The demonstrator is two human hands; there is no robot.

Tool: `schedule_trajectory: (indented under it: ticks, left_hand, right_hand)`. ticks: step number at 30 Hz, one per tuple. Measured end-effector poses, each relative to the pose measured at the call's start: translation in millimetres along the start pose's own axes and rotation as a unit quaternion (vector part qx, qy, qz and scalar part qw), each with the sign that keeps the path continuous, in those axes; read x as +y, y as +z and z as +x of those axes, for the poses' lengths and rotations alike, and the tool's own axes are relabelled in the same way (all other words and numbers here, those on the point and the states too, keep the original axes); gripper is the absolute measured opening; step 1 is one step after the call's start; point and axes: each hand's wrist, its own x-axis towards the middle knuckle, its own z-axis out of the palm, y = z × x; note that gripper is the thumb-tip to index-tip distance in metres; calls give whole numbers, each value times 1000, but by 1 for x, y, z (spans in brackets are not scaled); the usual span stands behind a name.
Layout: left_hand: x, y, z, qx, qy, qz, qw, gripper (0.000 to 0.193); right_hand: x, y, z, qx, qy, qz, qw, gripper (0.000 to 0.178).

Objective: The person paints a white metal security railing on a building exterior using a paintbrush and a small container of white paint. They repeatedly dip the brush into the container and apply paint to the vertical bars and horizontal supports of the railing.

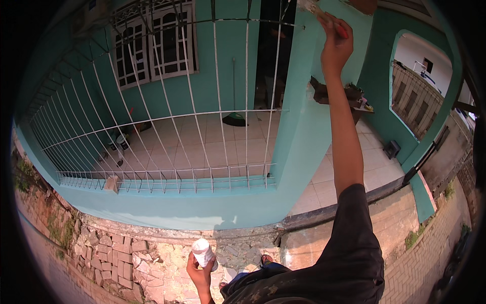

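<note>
My right hand is raised high, closed around a paintbrush with a pale head and a red handle end. The brush head lies near the top of the turquoise pillar, beside the upper end of the metal grille. Whether the bristles touch the pillar or a bar I cannot tell. The lower bars look white, while the top rail and upper bar ends are darker. Low at my waist, my left hand grips a small white cup; its contents are not visible.
A turquoise low wall carries the grille, with a small block on its ledge. Behind it are a tiled porch, a broom and small containers. Broken paving and stacked bricks lie below. A wooden shelf stands past the pillar.
</note>
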Motion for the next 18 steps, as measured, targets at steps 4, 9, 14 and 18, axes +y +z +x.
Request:
schedule_trajectory:
  ticks: [4, 9, 14, 18]
  left_hand:
    - [-1, -2, 3, -8, 11, -3, 1000, 56]
    - [-1, -6, 3, -11, 15, -3, 1000, 56]
    - [-10, -18, 4, -4, 31, 17, 999, 59]
    - [-12, -22, 3, 10, 35, 14, 999, 59]
  right_hand:
    - [-2, 19, -18, 8, -33, -67, 997, 22]
    - [5, 50, -33, 11, -70, -118, 990, 20]
    - [-6, 57, -52, 3, -103, -115, 988, 21]
    - [7, 46, -39, -3, -57, -113, 992, 20]
